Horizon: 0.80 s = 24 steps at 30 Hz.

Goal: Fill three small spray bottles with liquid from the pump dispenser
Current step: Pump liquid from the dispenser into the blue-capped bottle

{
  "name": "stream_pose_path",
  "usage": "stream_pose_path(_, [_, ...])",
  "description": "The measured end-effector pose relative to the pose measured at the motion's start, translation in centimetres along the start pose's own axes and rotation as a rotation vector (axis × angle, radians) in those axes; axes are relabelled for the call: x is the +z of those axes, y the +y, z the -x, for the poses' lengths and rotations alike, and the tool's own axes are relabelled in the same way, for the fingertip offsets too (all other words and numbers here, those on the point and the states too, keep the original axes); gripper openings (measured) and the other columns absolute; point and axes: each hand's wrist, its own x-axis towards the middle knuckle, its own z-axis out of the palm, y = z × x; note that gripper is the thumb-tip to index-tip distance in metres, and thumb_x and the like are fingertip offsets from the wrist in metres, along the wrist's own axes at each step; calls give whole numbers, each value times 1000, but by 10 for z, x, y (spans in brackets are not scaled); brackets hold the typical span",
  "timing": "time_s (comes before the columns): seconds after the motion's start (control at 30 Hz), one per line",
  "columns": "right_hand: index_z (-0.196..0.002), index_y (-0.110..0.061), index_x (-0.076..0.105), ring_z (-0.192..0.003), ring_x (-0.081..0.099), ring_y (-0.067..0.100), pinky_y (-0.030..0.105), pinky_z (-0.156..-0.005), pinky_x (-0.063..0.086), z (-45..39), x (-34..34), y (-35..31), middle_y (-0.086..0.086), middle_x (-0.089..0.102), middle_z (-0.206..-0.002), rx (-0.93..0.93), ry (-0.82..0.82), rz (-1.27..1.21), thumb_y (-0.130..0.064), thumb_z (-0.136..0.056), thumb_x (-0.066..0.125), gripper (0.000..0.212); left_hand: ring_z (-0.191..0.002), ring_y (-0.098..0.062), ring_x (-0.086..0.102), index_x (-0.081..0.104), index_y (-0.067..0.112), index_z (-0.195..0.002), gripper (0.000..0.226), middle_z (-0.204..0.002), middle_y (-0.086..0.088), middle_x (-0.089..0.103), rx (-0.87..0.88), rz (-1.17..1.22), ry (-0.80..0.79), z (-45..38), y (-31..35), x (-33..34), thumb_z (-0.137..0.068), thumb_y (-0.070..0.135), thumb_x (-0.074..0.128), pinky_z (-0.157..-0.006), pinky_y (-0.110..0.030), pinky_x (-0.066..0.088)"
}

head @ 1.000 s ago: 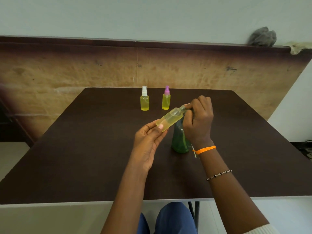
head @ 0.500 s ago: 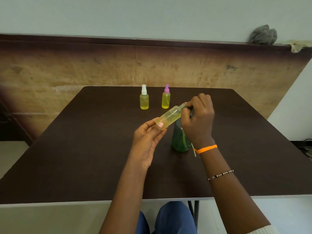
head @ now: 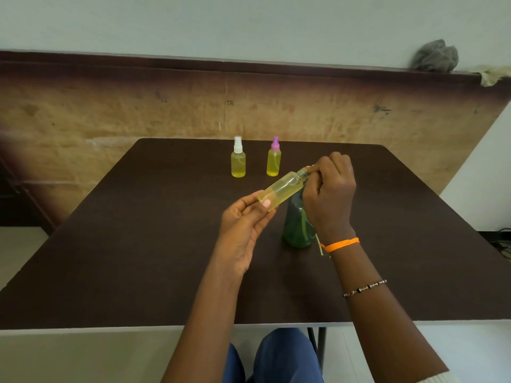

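A small uncapped spray bottle (head: pixel 282 189), filled with pale yellow liquid, is held tilted above the middle of the dark brown table (head: pixel 143 244), its threaded neck raised toward the right and its base lowered toward the left. The base is pinched between the thumb and fingers of the left hand (head: pixel 244 219). The right hand (head: pixel 329 194) is curled at the bottle's neck, fingertips closed against the opening; what is gripped inside the fingers cannot be told. Directly below and behind that hand a green pump dispenser bottle (head: pixel 297 228) is seen standing upright on the table, its top hidden by the hand. Near the far edge of the table two capped spray bottles are set upright, close together but apart: one with a white cap (head: pixel 238 160) on the left and one with a purple cap (head: pixel 273 159) on the right, both filled with yellow liquid. Both are well apart from the hands. Open tabletop is left on the left side, on the right side, and between the forearms and the near edge. An orange thread band (head: pixel 341 244) and a beaded bracelet (head: pixel 365 288) are worn on the right wrist and forearm. A grey cloth (head: pixel 434 56) is seen on the ledge of the wall panel beyond the table.
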Motion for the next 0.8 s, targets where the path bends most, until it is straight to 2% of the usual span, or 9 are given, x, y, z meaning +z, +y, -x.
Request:
stream_pose_path(0.1, [-63,2,54,-69,38,19,26,-60,34,6,4,3,15,48,-67,6,59,-31,6,-81,38,24,-105,-23,64,58,2,-109,24,-107,-14,68,-9,5,6,-1,-2,-1,-86,-1,58,-82,-24,56])
stream_pose_path(0.23, [-68,6,60,-73,44,23,32,-71,46,16,8,10,18,52,-70,1,99,-65,10,-81,35,28,-104,-22,65,58,2,-111,25,-106,-14,68,-26,4,18,-1,-6,-3,-86,-3,58,-82,-24,56])
stream_pose_path(0.4, [-66,4,58,-71,42,22,35,-64,43,9,4,7,17,51,-70,-17,51,-56,8,-80,36,25,-104,-22,65,57,1,-112,26,-106,-13,68,-7,-1,4,-1,-3,-1,-86,-2,57,-83,-24,56])
stream_pose_path(0.53, [-66,0,54,-70,39,20,29,-59,35,4,-1,1,14,48,-69,11,8,-53,1,-76,40,17,-100,-19,66,57,1,-112,26,-105,-13,68,7,-11,-8,1,-2,1,-86,-1,58,-82,-23,56])
stream_pose_path(0.8, [-70,2,55,-71,43,26,33,-61,40,13,1,2,17,49,-74,-26,-9,-5,-1,-73,43,12,-104,-20,65,57,2,-114,28,-109,-14,68,-18,-10,10,1,-3,-1,-86,0,58,-84,-24,55])
